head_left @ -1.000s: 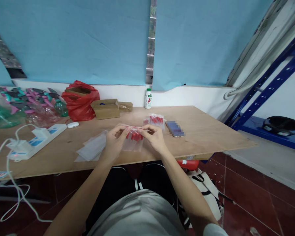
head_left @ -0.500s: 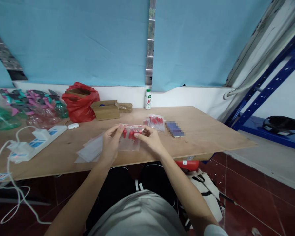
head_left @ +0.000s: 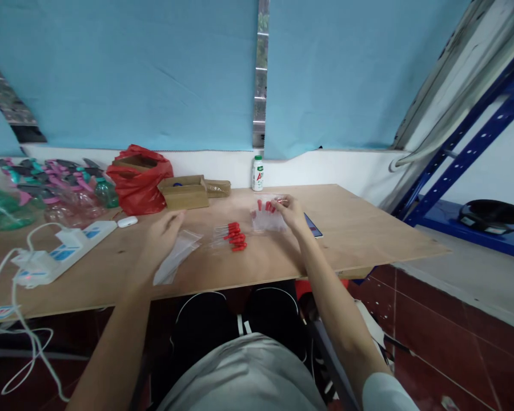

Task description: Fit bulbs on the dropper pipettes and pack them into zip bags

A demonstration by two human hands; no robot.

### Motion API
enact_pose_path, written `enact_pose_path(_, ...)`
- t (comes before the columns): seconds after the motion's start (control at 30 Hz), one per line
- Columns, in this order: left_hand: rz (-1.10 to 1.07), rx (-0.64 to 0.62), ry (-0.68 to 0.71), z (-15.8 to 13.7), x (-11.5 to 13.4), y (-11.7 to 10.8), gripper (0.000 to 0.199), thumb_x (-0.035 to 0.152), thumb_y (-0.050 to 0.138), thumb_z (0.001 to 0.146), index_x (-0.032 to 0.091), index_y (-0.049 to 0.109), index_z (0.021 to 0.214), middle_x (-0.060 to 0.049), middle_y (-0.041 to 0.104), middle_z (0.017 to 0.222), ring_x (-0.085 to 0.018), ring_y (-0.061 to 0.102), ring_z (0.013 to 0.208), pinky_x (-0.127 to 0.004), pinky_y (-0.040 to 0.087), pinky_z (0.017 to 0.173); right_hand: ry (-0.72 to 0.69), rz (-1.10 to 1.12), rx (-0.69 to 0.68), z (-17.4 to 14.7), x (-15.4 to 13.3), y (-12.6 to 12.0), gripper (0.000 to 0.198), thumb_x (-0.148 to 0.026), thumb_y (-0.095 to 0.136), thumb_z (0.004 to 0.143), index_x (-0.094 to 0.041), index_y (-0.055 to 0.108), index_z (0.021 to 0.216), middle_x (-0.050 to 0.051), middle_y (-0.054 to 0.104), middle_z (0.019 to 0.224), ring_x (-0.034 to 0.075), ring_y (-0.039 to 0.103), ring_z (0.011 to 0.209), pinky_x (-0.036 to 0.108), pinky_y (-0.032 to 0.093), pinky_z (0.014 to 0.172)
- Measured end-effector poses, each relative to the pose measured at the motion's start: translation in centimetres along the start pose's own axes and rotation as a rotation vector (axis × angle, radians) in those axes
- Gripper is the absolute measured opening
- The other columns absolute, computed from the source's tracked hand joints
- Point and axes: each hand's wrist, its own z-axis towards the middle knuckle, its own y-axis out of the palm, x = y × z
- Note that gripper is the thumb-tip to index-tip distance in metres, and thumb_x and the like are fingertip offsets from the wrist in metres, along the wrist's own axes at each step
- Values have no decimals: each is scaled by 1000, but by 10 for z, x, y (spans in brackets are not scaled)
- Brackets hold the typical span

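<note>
At the right of the table my right hand [head_left: 288, 210] pinches the top edge of a clear zip bag [head_left: 265, 220] holding small red-handled tools with thin shafts. This bag lies over or against other filled bags; the overlap hides which. My left hand [head_left: 165, 231], somewhat blurred, is beside a stack of flat clear bags [head_left: 175, 260] with its fingers loosely stretched and nothing visible in them. Between the hands lies a loose group of red-handled tools [head_left: 235, 235], their thin metal shafts pointing left.
Partly behind my right wrist is a phone [head_left: 313, 226]. A white bottle [head_left: 257, 173] stands at the wall. Further left are an open cardboard box [head_left: 186, 194], a red plastic bag [head_left: 139, 182], several spray bottles [head_left: 72, 200] and a power strip [head_left: 68, 251] with cables.
My hands have parted. The right has carried the filled bag right and away from me, onto the other bags; the left has moved left. The loose red-handled tools are now uncovered.
</note>
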Motion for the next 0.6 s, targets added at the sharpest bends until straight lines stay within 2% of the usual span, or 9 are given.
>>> enact_pose_path(0.1,287,-33,-120,10,-32,-17,45,47,51,102,19,73,128,-13,76,133,-34,67,126,-47,48,112,106,-297,91,33,15,-13,25,-34,77,82,-19,66,99,5,76,85,21,72,76,31,53,74)
enact_pose_path(0.2,514,-158,-249,17,-66,-25,57,53,52,101,10,68,136,-22,71,138,-41,65,128,-54,46,111,206,-510,155,44,30,-13,40,-32,78,81,-18,66,116,8,77,96,23,73,86,33,55,82)
enact_pose_path(0.27,581,-194,-267,20,-88,-25,63,59,61,96,8,69,132,-24,75,127,-44,68,121,-54,48,105,198,-584,184,42,38,-10,50,-33,77,81,-15,63,126,11,76,104,26,73,96,35,55,88)
enact_pose_path(0.37,474,-165,-172,24,-116,-20,61,64,81,77,13,76,110,-14,78,89,-38,71,91,-49,52,89,87,-659,255,33,42,-4,57,-32,75,81,-13,60,133,19,72,121,30,69,108,38,53,95)
enact_pose_path(0.43,434,-142,-150,26,-128,-16,62,74,82,69,17,77,95,-7,73,73,-30,66,73,-44,53,80,10,-686,305,28,38,-2,55,-31,72,83,-13,59,133,22,68,129,31,67,110,40,52,95)
enact_pose_path(0.53,352,-57,-63,28,-135,-11,64,82,83,59,22,74,78,0,66,58,-19,52,53,-32,46,64,-57,-685,337,21,28,3,45,-32,62,92,-16,59,134,19,70,124,31,67,105,40,50,89)
enact_pose_path(0.6,299,-2,11,28,-133,-10,58,77,86,58,22,74,75,2,64,53,-16,45,48,-28,39,58,-98,-666,316,16,23,7,41,-33,57,95,-16,59,133,16,71,118,31,66,103,39,49,87)
